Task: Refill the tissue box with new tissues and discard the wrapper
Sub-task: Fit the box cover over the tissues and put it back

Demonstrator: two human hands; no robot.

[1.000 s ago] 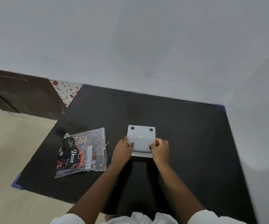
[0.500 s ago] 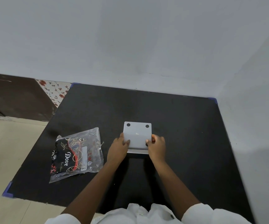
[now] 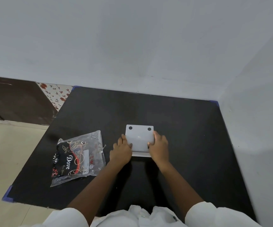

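Note:
A white square tissue box (image 3: 139,138) lies on the black table (image 3: 181,136), its flat face up with two black dots near the far edge. My left hand (image 3: 122,152) grips the box's left side, thumb on the top face. My right hand (image 3: 159,148) grips its right side the same way. A clear plastic pack of tissues (image 3: 78,157) with a black "Dove" print lies flat on the table to the left, apart from both hands.
White walls close the table in at the back and right. The table's left and near edges drop to a beige floor (image 3: 9,153). A dark wooden panel (image 3: 14,99) and floral cloth (image 3: 55,94) stand at the far left.
Both hands have slid a little farther forward along the box's sides. The box stays in the same spot on the table; the camera has shifted slightly.

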